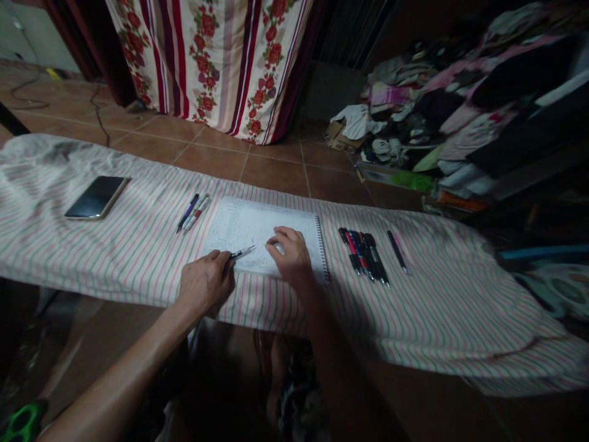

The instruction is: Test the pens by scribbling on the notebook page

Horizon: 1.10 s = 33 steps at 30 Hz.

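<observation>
Though notebook (257, 227) text unreadable, L grip (205, 283) round pen (242, 252), R grip (291, 253) open, flat.

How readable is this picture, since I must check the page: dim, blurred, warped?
Head view: dim, brightest on the notebook; its writing too soft to read; below the striped cloth nearly black; wide-angle warping bows the cloth; pen in left hand glints.

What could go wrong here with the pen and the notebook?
The notebook lies near the front edge of the striped cloth; it might slide off if the right hand lifts. The left hand holds the pen low, so it may smudge the page. The loose pens could roll.
</observation>
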Tool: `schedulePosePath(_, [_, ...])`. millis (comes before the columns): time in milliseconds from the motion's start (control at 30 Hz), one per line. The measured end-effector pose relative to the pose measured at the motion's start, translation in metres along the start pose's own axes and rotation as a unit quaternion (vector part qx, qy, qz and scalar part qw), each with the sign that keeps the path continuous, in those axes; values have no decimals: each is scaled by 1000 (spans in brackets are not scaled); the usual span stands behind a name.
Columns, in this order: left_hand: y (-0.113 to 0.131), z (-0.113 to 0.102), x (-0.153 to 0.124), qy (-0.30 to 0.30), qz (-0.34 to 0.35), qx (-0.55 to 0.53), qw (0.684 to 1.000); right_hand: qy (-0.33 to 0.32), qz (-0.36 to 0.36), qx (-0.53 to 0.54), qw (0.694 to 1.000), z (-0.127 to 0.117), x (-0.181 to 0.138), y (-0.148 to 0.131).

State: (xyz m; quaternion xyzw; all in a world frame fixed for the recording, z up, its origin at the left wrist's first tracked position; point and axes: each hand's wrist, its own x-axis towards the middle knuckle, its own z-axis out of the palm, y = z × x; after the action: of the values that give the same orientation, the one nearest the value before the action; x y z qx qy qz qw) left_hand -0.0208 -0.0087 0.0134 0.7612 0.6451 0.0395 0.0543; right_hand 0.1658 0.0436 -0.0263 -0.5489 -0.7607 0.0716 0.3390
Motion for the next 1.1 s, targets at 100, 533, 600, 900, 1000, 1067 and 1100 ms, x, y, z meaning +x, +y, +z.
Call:
schedulePosePath(100, [2, 0, -1, 6, 2, 4, 1000, 77, 64, -11, 995, -9, 3, 18])
schedulePosePath(533, [10, 8, 2, 8, 19, 5, 1000, 92, 139, -35, 985, -3, -3, 40])
schedulePosePath(600, [11, 9, 2, 7, 20, 6, 1000, 82, 134, -31, 987, -1, -2, 41])
schedulePosePath(900, [11, 8, 1, 10, 26, 7, 1000, 71, 124, -32, 989, 2, -4, 48])
schedulePosePath(1000, [11, 8, 1, 12, 24, 4, 1000, 70, 126, -27, 989, 1, -4, 46])
schedulePosePath(1067, [11, 8, 1, 13, 23, 1, 1000, 77, 134, -22, 988, -1, -4, 43])
schedulePosePath(1100, [10, 8, 1, 13, 23, -1, 1000, 82, 139, -17, 987, -2, -3, 42])
